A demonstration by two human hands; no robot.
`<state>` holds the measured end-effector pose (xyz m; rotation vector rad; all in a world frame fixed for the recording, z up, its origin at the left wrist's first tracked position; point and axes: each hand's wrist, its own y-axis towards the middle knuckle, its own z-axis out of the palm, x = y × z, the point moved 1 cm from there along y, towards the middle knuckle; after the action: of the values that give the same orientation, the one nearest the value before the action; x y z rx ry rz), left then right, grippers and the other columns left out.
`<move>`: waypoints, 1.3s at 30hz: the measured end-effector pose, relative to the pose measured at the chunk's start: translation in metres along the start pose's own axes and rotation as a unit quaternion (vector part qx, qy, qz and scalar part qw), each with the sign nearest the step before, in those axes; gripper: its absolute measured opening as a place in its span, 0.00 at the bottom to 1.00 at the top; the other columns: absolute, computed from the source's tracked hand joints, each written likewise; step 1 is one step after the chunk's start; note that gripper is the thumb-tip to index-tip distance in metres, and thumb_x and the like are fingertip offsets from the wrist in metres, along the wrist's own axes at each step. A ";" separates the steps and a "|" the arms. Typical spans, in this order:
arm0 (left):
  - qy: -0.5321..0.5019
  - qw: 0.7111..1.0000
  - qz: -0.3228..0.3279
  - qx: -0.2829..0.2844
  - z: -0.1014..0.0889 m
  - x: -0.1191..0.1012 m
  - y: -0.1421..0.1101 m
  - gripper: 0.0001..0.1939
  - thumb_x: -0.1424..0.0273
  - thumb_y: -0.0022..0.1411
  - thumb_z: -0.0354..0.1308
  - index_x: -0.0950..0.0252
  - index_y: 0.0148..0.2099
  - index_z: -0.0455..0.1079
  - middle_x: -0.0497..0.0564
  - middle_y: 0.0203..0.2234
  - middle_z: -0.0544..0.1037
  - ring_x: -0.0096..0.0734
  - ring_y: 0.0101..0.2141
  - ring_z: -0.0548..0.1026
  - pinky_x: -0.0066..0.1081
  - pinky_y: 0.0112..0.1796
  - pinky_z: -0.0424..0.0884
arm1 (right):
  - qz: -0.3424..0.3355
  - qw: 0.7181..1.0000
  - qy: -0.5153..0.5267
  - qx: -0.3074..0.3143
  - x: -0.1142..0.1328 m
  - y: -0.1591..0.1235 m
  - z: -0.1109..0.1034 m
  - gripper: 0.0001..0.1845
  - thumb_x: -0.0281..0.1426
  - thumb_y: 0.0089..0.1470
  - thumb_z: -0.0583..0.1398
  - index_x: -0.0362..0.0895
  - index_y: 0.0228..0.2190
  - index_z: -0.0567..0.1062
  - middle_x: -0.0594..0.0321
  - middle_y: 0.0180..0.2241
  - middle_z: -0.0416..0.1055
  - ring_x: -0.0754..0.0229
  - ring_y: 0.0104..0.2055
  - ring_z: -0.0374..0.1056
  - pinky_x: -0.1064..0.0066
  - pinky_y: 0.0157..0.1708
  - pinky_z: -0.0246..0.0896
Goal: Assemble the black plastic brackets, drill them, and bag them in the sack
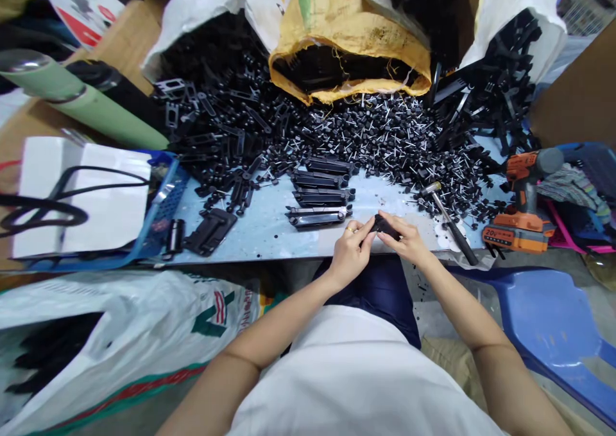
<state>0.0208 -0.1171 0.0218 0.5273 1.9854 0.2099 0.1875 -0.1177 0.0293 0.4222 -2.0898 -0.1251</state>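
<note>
Near the front edge of the light blue table, both of my hands meet around a small black plastic part. My left hand pinches its left side, and a ring shows on one finger. From the right, my right hand grips the same part; the fingers hide much of its shape. Just left of and beyond my hands, several long black assembled pieces lie in a stacked row. A hammer with a dark handle rests to the right of my right hand.
Loose black pin-like parts and flat black links heap across the back, below a yellow sack. An orange cordless drill stands at the right. A blue basket with white card sits left; a blue plastic chair is at lower right.
</note>
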 end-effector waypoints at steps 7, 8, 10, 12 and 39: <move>0.002 0.989 0.053 -0.141 0.016 -0.016 0.008 0.17 0.69 0.66 0.44 0.65 0.53 0.67 0.52 0.33 0.70 0.26 0.33 0.69 0.27 0.34 0.70 | 0.027 0.993 -0.021 -0.115 0.008 -0.012 0.027 0.28 0.44 0.61 0.45 0.44 0.58 0.60 0.53 0.39 0.71 0.59 0.34 0.69 0.66 0.37 0.67; -0.001 0.988 0.056 -0.143 0.017 -0.016 0.010 0.17 0.68 0.66 0.44 0.65 0.52 0.67 0.52 0.32 0.70 0.26 0.33 0.69 0.28 0.34 0.70 | 0.034 0.991 -0.025 -0.124 0.008 -0.014 0.031 0.29 0.44 0.61 0.45 0.45 0.59 0.59 0.53 0.39 0.71 0.59 0.34 0.69 0.66 0.37 0.67; -0.011 0.989 0.057 -0.132 0.019 -0.012 0.012 0.17 0.67 0.66 0.44 0.65 0.51 0.68 0.52 0.31 0.71 0.27 0.32 0.69 0.29 0.34 0.70 | 0.047 0.990 -0.031 -0.133 0.008 -0.017 0.038 0.29 0.43 0.61 0.44 0.45 0.60 0.56 0.53 0.40 0.71 0.59 0.34 0.69 0.66 0.37 0.67; -0.026 0.991 0.039 -0.122 0.023 -0.005 0.011 0.17 0.65 0.66 0.44 0.65 0.50 0.69 0.52 0.31 0.72 0.28 0.33 0.70 0.30 0.35 0.70 | 0.056 0.989 -0.042 -0.127 0.005 -0.019 0.042 0.29 0.42 0.62 0.43 0.45 0.60 0.55 0.53 0.42 0.70 0.59 0.36 0.69 0.66 0.38 0.66; 0.374 0.895 0.110 0.216 0.010 0.026 0.002 0.19 0.79 0.60 0.44 0.67 0.51 0.68 0.57 0.31 0.73 0.38 0.33 0.71 0.35 0.34 0.66 | 0.221 0.829 -0.471 -0.207 -0.109 0.097 -0.197 0.17 0.25 0.63 0.45 0.28 0.35 0.70 0.41 0.32 0.70 0.56 0.40 0.64 0.51 0.47 0.49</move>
<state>0.0204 -0.1041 -0.0029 1.0826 2.7467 0.1136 0.3814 0.0265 0.0702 -0.5188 -2.9526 -0.5961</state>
